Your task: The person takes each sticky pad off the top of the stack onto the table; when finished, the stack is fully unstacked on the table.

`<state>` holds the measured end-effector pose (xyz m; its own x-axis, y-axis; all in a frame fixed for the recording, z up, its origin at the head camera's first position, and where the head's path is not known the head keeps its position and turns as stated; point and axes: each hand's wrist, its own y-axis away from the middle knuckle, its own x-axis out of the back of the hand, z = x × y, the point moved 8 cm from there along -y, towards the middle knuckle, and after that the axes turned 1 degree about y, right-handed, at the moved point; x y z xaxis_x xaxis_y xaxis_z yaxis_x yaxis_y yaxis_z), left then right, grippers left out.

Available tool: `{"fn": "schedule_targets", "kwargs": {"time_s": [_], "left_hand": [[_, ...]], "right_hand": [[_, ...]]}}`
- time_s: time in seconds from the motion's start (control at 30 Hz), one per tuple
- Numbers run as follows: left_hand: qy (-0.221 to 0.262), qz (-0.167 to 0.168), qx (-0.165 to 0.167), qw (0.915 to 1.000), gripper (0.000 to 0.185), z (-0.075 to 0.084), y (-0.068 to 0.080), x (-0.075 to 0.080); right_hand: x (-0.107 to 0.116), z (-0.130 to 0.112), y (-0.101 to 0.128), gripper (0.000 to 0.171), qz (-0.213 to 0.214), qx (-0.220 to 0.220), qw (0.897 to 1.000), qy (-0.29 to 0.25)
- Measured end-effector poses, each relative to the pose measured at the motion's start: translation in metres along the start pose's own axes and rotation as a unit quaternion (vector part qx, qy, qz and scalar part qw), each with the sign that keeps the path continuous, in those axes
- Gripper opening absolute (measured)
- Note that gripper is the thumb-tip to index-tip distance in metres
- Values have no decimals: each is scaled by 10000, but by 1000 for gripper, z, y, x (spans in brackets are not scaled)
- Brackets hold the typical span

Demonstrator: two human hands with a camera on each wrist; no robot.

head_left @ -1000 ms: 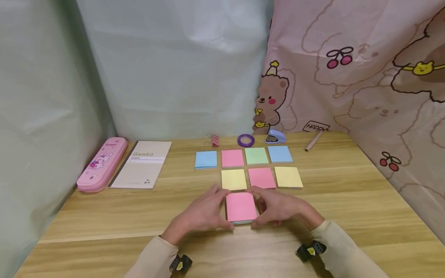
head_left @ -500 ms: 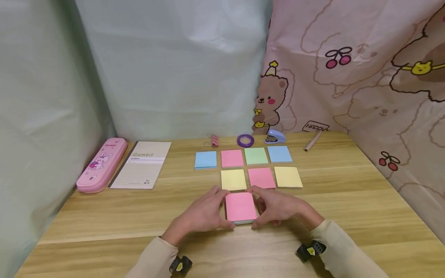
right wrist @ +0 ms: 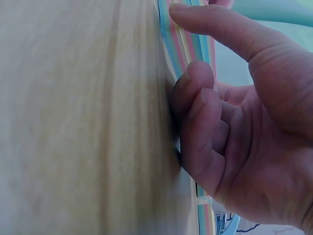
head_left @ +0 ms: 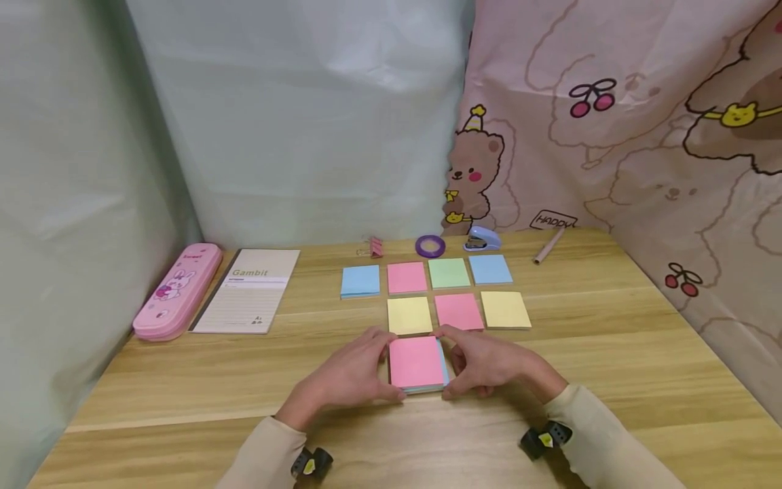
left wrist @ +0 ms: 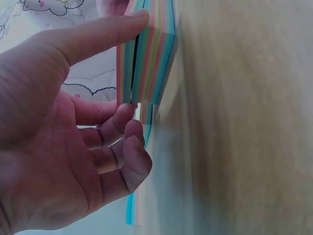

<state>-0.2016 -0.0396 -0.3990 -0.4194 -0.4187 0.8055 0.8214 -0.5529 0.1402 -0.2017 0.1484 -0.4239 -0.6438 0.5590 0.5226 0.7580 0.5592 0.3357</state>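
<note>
A stack of sticky note pads lies near the middle of the table, with a pink pad [head_left: 417, 362] on top. Along its right side a strip of a blue pad [head_left: 444, 370] shows beneath. My left hand [head_left: 349, 375] grips the stack's left side, thumb at the near edge and forefinger at the far edge. In the left wrist view a dark gap divides the upper layers from the striped lower pads [left wrist: 154, 68]. On the right side, my right hand [head_left: 489, 360] holds the stack between thumb and forefinger, its other fingers curled beside the table [right wrist: 73, 122].
Behind the stack lie a yellow pad [head_left: 409, 316], a pink one [head_left: 459, 312] and another yellow one [head_left: 506, 310]. Further back is a row of several pads, then a binder clip [head_left: 375, 247], purple tape [head_left: 430, 246], stapler [head_left: 482, 239] and pen [head_left: 549, 246]. Left: pencil case [head_left: 178, 292], notebook [head_left: 247, 291].
My left hand has moved slightly left, and the pink top pad has slid left with it, baring the blue strip at right. My right hand has stayed in place.
</note>
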Motion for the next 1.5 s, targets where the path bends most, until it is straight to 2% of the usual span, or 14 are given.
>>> {"fn": "schedule_targets", "kwargs": {"time_s": [0.27,0.47,0.87,1.03,1.23,1.5], "left_hand": [[115,-56,48,9999,83,-4,1,7],[31,-63,4,10000,80,-5,1,8],[200,50,-156,9997,80,-8,4,15],[327,298,-203,9988,82,-16,8,30],[285,558,4,9980,80,-35,12,56],[240,723,43,9971,70,-63,10,84]], "right_hand": [[0,-1,0,80,-38,106,9999,-10],[0,0,1,79,-30,92,10000,-17],[0,-2,2,85,11,99,9999,-51],[0,-2,2,88,23,89,9999,-42],[0,-1,2,83,27,85,9999,-71],[0,-2,2,81,51,89,9999,-108]]}}
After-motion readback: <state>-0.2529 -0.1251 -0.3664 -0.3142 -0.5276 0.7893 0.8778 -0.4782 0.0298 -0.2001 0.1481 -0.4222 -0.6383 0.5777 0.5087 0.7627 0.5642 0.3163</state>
